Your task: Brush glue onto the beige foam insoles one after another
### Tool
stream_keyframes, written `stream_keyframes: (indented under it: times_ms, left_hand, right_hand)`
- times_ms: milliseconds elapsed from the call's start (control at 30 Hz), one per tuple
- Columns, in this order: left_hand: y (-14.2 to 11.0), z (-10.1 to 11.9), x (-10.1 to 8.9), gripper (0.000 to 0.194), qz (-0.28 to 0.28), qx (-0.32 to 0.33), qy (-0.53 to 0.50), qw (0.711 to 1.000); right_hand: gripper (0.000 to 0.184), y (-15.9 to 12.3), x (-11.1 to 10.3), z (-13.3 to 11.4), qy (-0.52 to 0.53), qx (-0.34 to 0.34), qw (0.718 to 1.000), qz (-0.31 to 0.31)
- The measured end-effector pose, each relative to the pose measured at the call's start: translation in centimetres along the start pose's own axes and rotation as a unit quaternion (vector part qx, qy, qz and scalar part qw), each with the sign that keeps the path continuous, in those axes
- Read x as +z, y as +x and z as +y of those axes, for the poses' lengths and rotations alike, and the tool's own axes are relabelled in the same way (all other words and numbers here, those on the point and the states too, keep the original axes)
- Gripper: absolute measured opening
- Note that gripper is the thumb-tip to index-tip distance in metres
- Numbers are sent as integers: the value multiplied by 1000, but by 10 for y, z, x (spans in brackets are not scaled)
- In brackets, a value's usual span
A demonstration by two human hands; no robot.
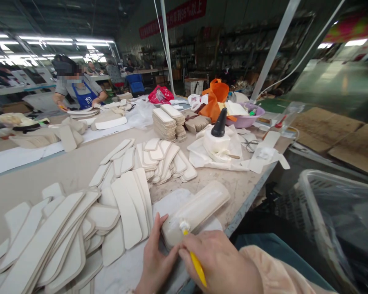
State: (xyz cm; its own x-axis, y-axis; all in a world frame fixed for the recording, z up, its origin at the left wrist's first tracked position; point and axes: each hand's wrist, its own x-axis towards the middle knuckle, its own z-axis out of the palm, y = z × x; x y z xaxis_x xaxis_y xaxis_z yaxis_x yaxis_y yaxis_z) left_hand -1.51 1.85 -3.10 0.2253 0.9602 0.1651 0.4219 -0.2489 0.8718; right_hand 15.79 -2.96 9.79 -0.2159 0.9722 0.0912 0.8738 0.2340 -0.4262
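A yellow-handled brush (198,267) is pinched in my right hand (217,257), its tip in a white, paste-like blob (184,225) on a glossy cream oblong piece (199,208). My left hand (158,249) grips the near end of that piece, with thumb and finger on either side of its corner. Under the piece lies a white sheet (173,199). Flat cream panels with rounded corners (130,208) are heaped just left of my left hand. Farther back, a white container with a black cone-shaped top (219,126) stands on a white cloth (199,153).
Neat stacks of panels (164,126) stand mid-table, near an orange bag (216,102) and a purple basin (248,116). Scissors (249,143) lie near the table's right edge (254,196). A white plastic basket (306,175) is at right. Across the table, a person in a blue apron (85,96) handles panels.
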Motion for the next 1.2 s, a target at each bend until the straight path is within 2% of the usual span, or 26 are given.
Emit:
stream_keyframes:
  times_ms: [67, 167, 233, 333, 367, 433, 533, 633, 700, 767, 867, 933, 1000, 1067, 1133, 1200]
  left_hand:
    - [0, 0, 0, 87, 6, -1, -17, 1000]
    - [1, 2, 0, 89, 6, 1, 7, 1000]
    - [1, 4, -1, 93, 4, 6, 36, 999]
    - [2, 4, -2, 94, 2, 23, 70, 997]
    - [2, 4, -2, 93, 2, 31, 77, 997]
    - [2, 3, -2, 91, 3, 41, 84, 996]
    - [2, 2, -2, 89, 9, 43, 86, 995]
    - [3, 1, -2, 88, 11, 40, 82, 996]
    - [3, 1, -2, 90, 10, 39, 76, 996]
    - [2, 1, -2, 91, 8, 36, 69, 997]
    - [2, 2, -2, 90, 4, 22, 54, 998]
    - [1, 2, -1, 90, 4, 14, 43, 999]
    - [2, 3, -1, 91, 5, 10, 41, 999]
    - [2, 2, -1, 92, 4, 13, 49, 999]
    - [3, 0, -1, 92, 3, 20, 60, 998]
    - [3, -1, -1, 92, 3, 26, 63, 998]
  right_hand:
    - [16, 4, -2, -7, 134, 32, 990, -9]
    - [23, 15, 1, 4, 332, 56, 941, -21]
    - [24, 20, 3, 25, 400, 99, 911, -11]
    - [22, 20, -6, 67, 414, 200, 888, 16]
    - [22, 19, -14, 82, 396, 229, 889, 27]
    - [25, 16, -32, 109, 317, 253, 911, 69]
    - [27, 12, -53, 133, 191, 201, 949, 150]
    - [23, 10, -49, 131, 40, 126, 971, 200]
    - [19, 9, -36, 117, -73, 84, 979, 169]
    - [17, 7, -22, 97, -136, 35, 986, 94]
    - [15, 1, -14, 67, -101, -69, 992, 11]
    - [14, -1, -19, 60, -52, -116, 992, 17]
    - [16, 1, -26, 67, -51, -105, 991, 68]
    - [18, 8, -30, 82, -109, -42, 987, 109]
    - [14, 14, -28, 92, -172, 17, 981, 88]
    - [11, 17, -21, 89, -184, 16, 982, 22]
